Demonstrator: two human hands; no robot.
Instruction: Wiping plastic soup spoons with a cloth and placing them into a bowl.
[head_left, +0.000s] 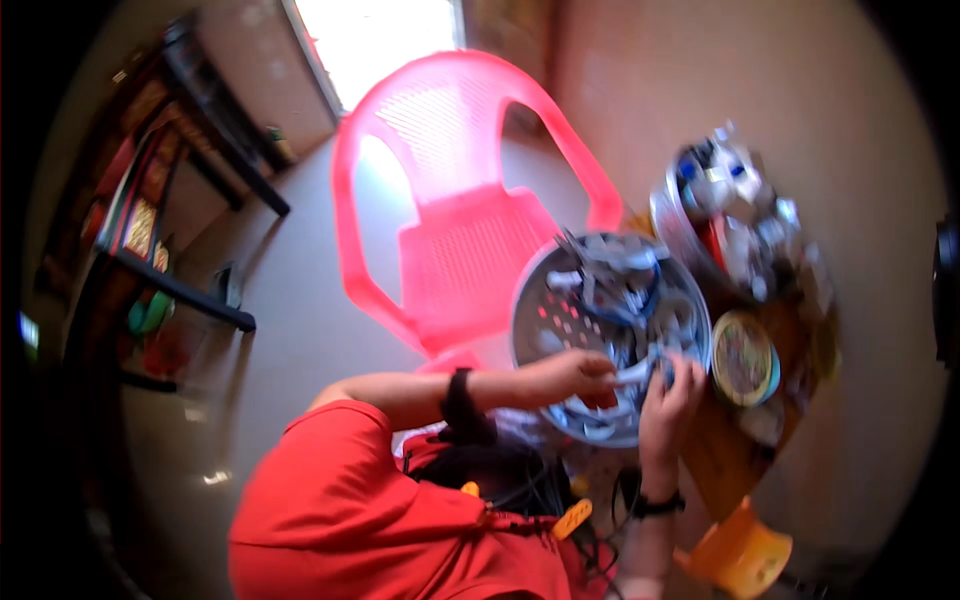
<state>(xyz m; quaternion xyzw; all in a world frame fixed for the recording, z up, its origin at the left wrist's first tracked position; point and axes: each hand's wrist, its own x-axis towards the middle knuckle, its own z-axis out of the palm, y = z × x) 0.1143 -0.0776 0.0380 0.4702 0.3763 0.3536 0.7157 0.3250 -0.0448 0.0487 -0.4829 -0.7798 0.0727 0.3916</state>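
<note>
My left hand and my right hand meet over the front part of a round metal colander. Between them runs a pale, whitish strip, with an end in each hand's fingers; blur hides its exact kind. Inside the colander lies a jumble of grey and whitish pieces, some long and thin, piled mostly at the far side. Pink shows through the holes in its bottom. More pale pieces lie along the near rim, below my left hand.
A pink plastic armchair stands just beyond the colander. To the right, a wooden table bears a metal pot heaped with mixed items and a round lidded container. An orange plastic object is at lower right. Dark-legged furniture stands left.
</note>
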